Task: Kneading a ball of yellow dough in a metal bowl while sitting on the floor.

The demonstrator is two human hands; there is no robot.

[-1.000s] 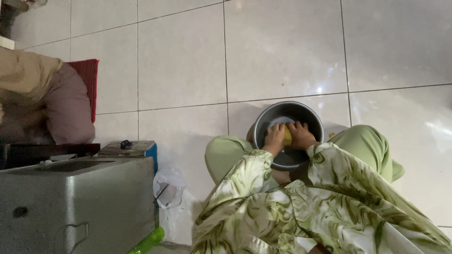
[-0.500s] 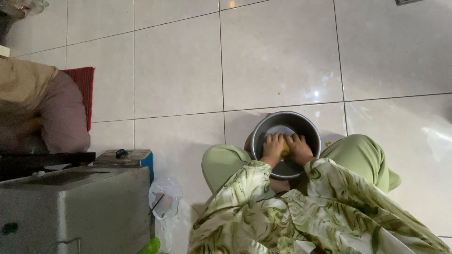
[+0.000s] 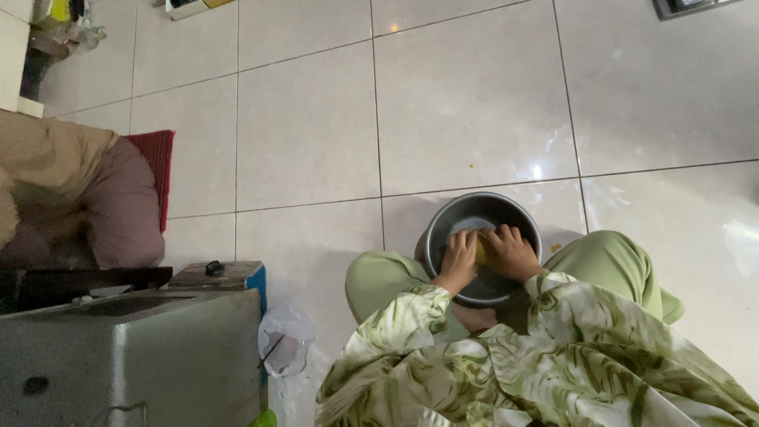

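I sit cross-legged on a tiled floor with a round metal bowl (image 3: 458,212) between my knees. Both hands are inside the bowl. My left hand (image 3: 458,257) and my right hand (image 3: 512,251) are closed together around a small yellow piece of food (image 3: 480,252), which shows only as a sliver between the fingers. My green patterned sleeves and green trousers surround the near side of the bowl.
A grey metal box (image 3: 126,356) stands at the lower left, with a small wooden block (image 3: 217,275) and a clear plastic bag (image 3: 285,340) beside it. Another person in brown clothes (image 3: 71,190) sits at the left on a red mat (image 3: 158,158). Small yellow scraps (image 3: 556,247) lie by the bowl.
The view has shifted a little, so bowl and hands sit lower in the picture. Both hands stay in the bowl on the yellow piece, fingers slightly rearranged.
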